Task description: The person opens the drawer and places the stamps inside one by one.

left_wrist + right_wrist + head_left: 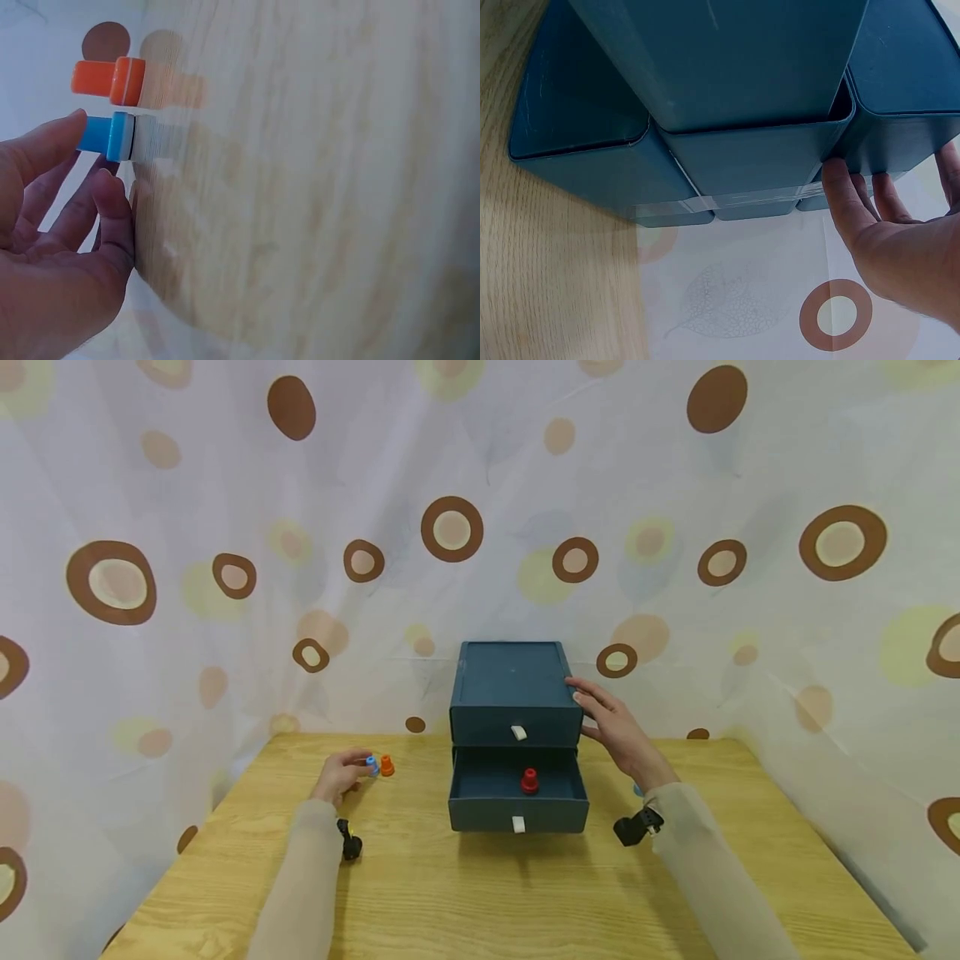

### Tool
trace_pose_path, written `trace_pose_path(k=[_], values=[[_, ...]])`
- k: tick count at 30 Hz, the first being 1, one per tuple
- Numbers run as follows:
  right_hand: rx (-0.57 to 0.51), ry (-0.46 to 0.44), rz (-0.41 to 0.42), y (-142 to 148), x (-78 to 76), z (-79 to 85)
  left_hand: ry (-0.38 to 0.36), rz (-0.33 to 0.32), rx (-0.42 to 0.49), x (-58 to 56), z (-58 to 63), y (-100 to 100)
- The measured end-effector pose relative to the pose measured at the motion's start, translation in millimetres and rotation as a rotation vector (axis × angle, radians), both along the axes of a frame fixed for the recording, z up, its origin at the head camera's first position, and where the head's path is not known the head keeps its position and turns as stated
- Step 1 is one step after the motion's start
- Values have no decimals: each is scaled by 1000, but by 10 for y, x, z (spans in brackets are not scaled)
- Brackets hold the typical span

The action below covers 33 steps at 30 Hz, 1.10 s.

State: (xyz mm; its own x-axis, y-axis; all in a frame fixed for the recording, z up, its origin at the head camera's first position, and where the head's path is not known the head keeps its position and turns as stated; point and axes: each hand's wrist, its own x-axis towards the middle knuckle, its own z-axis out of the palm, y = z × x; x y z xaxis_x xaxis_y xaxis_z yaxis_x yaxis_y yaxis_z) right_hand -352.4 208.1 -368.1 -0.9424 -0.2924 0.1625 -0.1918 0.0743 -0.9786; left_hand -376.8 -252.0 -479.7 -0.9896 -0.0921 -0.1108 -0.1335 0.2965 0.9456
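Observation:
My left hand (343,774) is at a small blue toy stamp (107,136), thumb and a finger on either side of its knob. It stands upright on the table, beside an orange stamp (112,81) of the same shape. A dark blue drawer cabinet (513,677) stands at the back. Its middle drawer (480,814) is pulled out, with a red stamp (529,781) inside. My right hand (618,731) rests on the cabinet's right side with extended fingers, the fingertips at the upper unit's edge.
Part of a light blue thing (638,790) shows behind my right wrist. The top drawer (487,727) is closed, with a white pull tab. A wooden table (405,893) carries everything, and a patterned curtain (510,452) hangs behind it.

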Motion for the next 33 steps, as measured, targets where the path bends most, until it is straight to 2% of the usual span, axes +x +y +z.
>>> trace_pose_path(k=[7, 11, 24, 29, 33], values=[[6, -3, 1, -23, 31, -40, 3, 33, -6, 29, -47, -12], [5, 4, -1, -30, 21, -50, 16, 28, -21, 33, -73, -18], [8, 20, 5, -11, 14, -40, 7, 64, -23, 4, -94, -2], [13, 16, 7, -7, 9, -30, 11, 47, -27, 31, -53, -10], [11, 16, 3, -5, 3, -14, 9, 9, -28, 43, 3, -15]])
